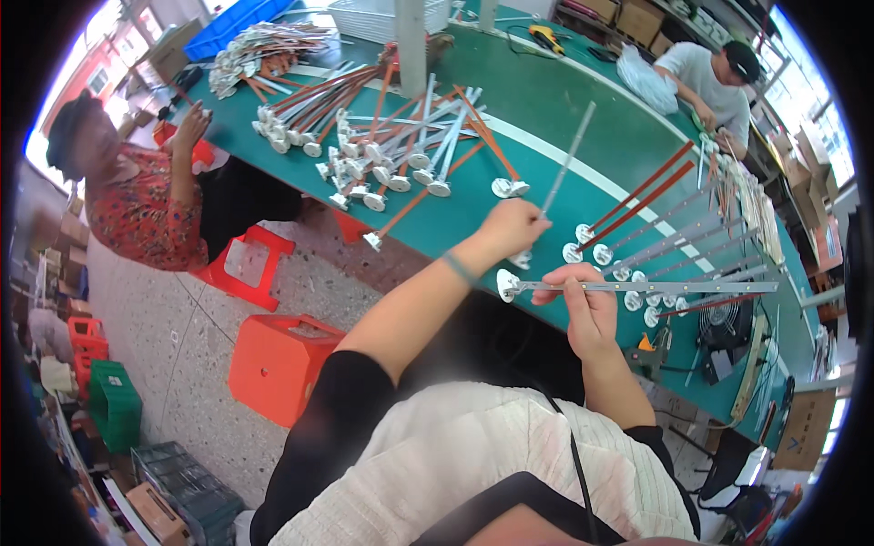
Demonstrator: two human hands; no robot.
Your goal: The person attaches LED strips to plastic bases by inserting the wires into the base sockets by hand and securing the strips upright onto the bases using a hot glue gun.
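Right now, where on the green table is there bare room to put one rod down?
The green table is bare between the white stripe and the far edge. A smaller patch lies before the left hand, beside the middle pile. It is crowded at the row of rods beyond the right hand.

A green workbench (pixel 546 100) carries a heap of white-capped rods (pixel 382 146) with orange and grey stems. Orange plastic stools (pixel 278 364) stand on a speckled floor, near a green crate (pixel 114 405). A seated person in a red patterned top (pixel 137 209) works at left; another in a grey shirt (pixel 715 86) bends over the far end. A blue bin (pixel 232 23) sits beyond.
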